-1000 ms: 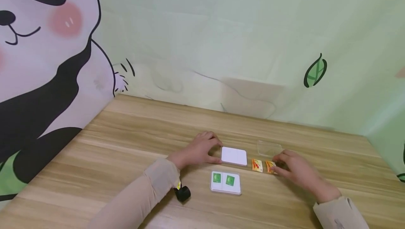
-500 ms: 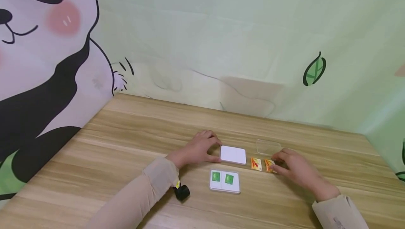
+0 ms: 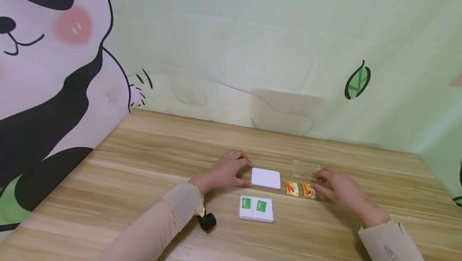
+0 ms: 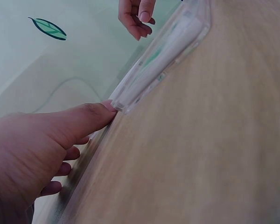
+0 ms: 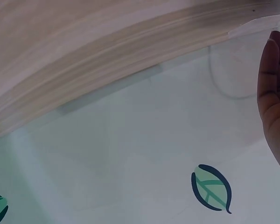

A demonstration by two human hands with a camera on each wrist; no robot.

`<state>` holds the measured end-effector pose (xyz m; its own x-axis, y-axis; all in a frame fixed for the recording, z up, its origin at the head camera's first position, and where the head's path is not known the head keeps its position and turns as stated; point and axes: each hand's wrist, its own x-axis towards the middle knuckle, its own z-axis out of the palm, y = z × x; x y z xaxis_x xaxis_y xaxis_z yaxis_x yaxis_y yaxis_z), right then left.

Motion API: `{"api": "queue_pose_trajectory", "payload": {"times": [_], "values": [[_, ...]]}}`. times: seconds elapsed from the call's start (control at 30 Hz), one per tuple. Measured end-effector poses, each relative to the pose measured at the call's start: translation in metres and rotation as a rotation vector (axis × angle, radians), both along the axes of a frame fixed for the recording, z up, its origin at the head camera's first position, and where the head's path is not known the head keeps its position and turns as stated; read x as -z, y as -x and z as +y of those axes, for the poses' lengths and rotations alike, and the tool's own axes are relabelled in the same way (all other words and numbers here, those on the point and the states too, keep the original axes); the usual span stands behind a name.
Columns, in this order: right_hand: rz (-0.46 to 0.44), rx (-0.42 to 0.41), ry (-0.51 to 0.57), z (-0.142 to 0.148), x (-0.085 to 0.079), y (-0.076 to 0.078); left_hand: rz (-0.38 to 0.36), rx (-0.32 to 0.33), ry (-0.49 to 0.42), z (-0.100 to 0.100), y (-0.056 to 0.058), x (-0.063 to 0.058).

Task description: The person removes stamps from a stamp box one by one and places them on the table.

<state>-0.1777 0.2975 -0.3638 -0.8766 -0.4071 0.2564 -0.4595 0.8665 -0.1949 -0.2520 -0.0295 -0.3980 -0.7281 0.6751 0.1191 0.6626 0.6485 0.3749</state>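
In the head view my left hand (image 3: 225, 170) holds the left end of a shallow clear box with a plain white top (image 3: 265, 178), thumb at the near corner and forefinger at the far one. In the left wrist view the left thumb (image 4: 79, 122) reaches a box end. Right of that box lie two small orange-and-white printed squares (image 3: 292, 188). My right hand (image 3: 341, 191) hovers by the right-hand orange square (image 3: 309, 191), fingers loosely bent around nothing. Nearer me sits a second clear box (image 3: 256, 215) with two green squares (image 3: 261, 206) on white.
A thin transparent lid (image 3: 306, 168) lies flat behind the orange squares. Beside my left sleeve is a small black cylindrical object (image 3: 207, 221). The wood-grain table (image 3: 173, 144) ends at a printed backdrop (image 3: 216, 52) with a panda and leaves.
My right hand has come off the right-hand orange square and drawn slightly to the right, so the whole square shows. The left hand stays at the white-topped box.
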Motion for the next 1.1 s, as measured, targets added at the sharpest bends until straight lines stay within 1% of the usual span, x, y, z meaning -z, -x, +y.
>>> {"api": "queue_pose_trajectory", "payload": {"times": [0.13,0.33,0.6,0.77,1.1], "values": [[0.008,0.010,0.007,0.000,0.001,0.002,0.010,0.002,0.001,0.000,0.000,0.003],[0.012,0.025,0.026,-0.001,0.001,0.007,0.014,0.008,-0.010,0.000,-0.002,0.002],[-0.023,0.039,0.032,-0.003,0.000,0.014,0.000,0.011,-0.027,0.000,-0.004,0.000],[-0.029,0.029,0.019,-0.005,0.000,0.018,0.001,0.009,-0.025,-0.002,-0.004,-0.002],[-0.003,-0.003,-0.022,-0.004,0.002,0.026,0.007,0.001,-0.012,-0.002,-0.002,-0.002]]}}
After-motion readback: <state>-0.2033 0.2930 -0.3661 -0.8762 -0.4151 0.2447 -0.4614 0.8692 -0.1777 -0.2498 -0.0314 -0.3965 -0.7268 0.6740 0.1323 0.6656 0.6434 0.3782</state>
